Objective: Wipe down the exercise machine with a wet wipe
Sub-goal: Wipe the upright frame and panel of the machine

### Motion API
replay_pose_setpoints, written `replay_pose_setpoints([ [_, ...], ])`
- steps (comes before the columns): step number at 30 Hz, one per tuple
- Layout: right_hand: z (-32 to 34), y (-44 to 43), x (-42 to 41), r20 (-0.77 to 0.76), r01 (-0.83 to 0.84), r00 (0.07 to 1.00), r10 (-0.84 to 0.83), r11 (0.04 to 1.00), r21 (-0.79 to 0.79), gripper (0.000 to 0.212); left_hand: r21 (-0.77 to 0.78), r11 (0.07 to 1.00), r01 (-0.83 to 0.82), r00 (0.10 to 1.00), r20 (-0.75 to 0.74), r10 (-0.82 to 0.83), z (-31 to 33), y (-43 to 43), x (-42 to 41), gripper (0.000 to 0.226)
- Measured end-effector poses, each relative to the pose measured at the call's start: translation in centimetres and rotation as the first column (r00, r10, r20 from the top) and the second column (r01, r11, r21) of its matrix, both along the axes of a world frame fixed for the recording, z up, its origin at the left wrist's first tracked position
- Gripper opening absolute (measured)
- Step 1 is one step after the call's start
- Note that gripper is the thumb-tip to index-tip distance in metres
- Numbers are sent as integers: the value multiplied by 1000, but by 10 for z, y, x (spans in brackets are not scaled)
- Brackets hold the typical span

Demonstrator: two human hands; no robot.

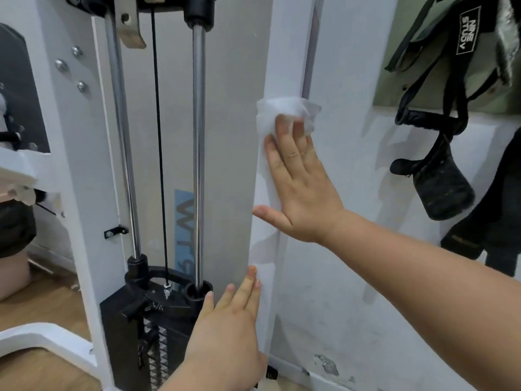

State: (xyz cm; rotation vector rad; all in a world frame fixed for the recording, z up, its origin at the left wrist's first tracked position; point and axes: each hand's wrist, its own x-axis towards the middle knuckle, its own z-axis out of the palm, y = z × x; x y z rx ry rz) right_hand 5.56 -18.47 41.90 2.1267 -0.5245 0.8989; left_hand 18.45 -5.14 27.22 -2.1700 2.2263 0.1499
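Note:
The exercise machine is a white frame with a tall white upright post [284, 52] on its right side. Two chrome guide rods [198, 136] and a black cable run down to a black weight stack [146, 334]. My right hand [298, 179] lies flat on the post and presses a white wet wipe [282, 108] against it; the wipe sticks out above and left of my fingers. My left hand [225, 334] rests lower on the same post, fingers straight and together, holding nothing.
A white wall [352, 249] stands right behind the post. Black straps and padded cuffs [437, 179] hang at the upper right. A white frame leg [42, 340] crosses the wooden floor at lower left. Part of another person shows at the left edge.

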Motion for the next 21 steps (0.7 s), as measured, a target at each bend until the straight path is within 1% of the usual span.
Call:
replay_pose_setpoints([
  [2,-10,0,-14,-148,40,987,-57,992,-116,100,-18,1000,10,1000,18,-10,1,4,0,102],
  [4,8,-3,-25,-331,11,939,-92,971,-240,97,-27,1000,9,1000,9,-8,2,5,0,100],
  [5,26,-3,-27,-396,-10,912,-107,959,-283,95,-27,1000,7,1000,0,-7,2,6,1,100],
  [6,46,-4,-26,-427,-19,896,-124,949,-315,93,-26,1000,7,1000,-6,-7,1,6,0,100],
  [8,81,-4,-20,-389,19,906,-167,935,-355,91,-34,999,-1,1000,-31,0,1,5,-2,102],
  [10,98,-3,-11,-277,104,938,-210,930,-353,92,-41,999,-7,998,-56,5,0,5,-3,102],
  [12,89,0,-5,-201,138,957,-208,939,-316,94,-59,998,-2,998,-70,-3,-1,5,-2,101],
  [13,75,2,-5,-198,132,960,-197,945,-300,96,-78,997,6,997,-75,-12,-1,5,0,101],
  [14,58,3,-7,-230,105,957,-176,951,-292,96,-103,995,15,997,-75,-23,-2,6,3,100],
  [15,37,3,-12,-296,73,942,-159,957,-283,97,-136,990,27,997,-68,-37,-4,8,5,100],
  [16,16,3,-18,-386,48,910,-152,963,-265,98,-166,985,40,997,-56,-50,-7,9,7,99],
  [18,-15,3,-33,-568,26,808,-153,974,-226,98,-193,980,56,997,-47,-66,-13,12,9,99],
  [19,-18,4,-39,-634,15,758,-151,976,-216,97,-192,980,56,996,-60,-69,-17,13,9,100],
  [20,-11,3,-40,-669,1,728,-148,977,-215,93,-187,981,55,994,-79,-71,-21,13,9,101],
  [21,1,3,-39,-668,-6,729,-150,974,-225,89,-187,981,55,992,-101,-75,-26,12,8,102],
])
